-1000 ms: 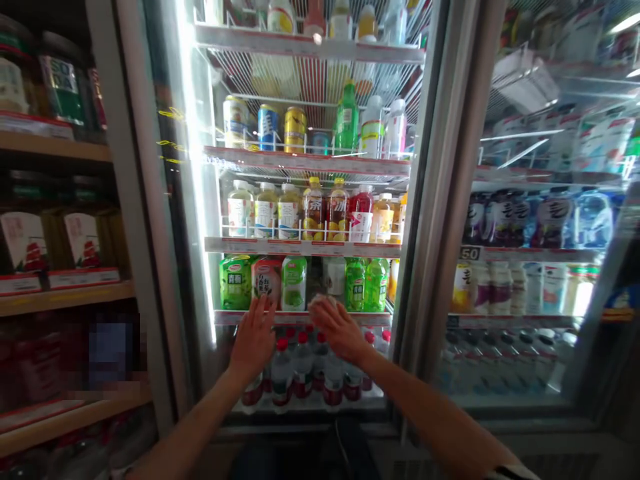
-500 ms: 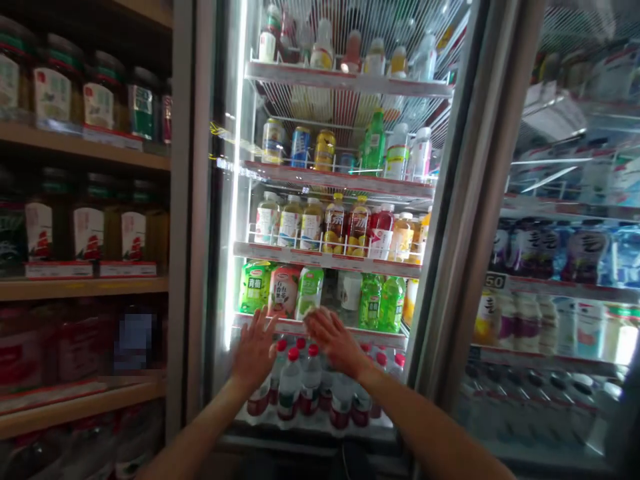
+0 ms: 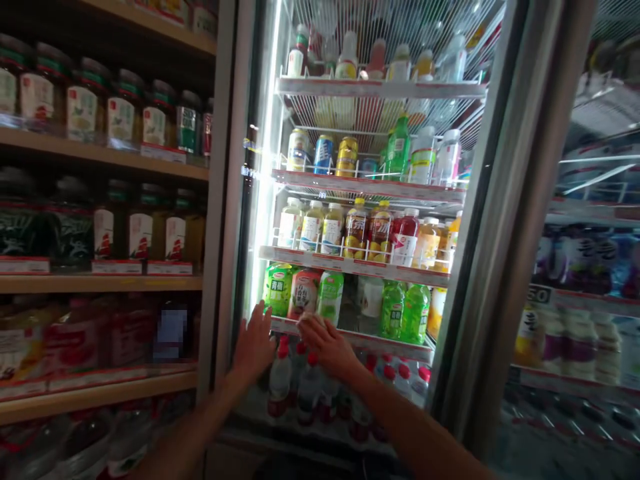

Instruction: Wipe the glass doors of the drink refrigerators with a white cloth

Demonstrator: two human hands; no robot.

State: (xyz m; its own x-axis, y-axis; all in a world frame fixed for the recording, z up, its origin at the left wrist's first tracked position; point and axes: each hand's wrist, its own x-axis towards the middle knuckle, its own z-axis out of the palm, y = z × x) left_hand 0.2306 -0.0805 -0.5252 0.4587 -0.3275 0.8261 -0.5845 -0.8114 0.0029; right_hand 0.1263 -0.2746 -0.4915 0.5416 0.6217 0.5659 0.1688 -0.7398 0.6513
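My left hand (image 3: 254,343) is open, its fingers pointing up, at the left side of the lit cooler's glass door (image 3: 360,320). The fingertips are in front of a green drink bottle (image 3: 277,290); whether they touch the glass I cannot tell. Under the fingers of my right hand (image 3: 330,350) shows the edge of a small white cloth (image 3: 306,319), most of it hidden. That hand lies rather flat, in front of the lower shelf rail. Behind it stand a reddish bottle (image 3: 304,293) and a light green one (image 3: 330,297).
Inside the cooler, shelves hold cans and bottles, with red-capped bottles (image 3: 280,380) at the bottom. A metal door frame (image 3: 520,220) separates it from another cooler on the right. Wooden shelves (image 3: 100,283) with jars and packs are on the left.
The view has swung left, so the cooler sits further right in the picture. Both hands have shifted left across the door, the right one with the white cloth.
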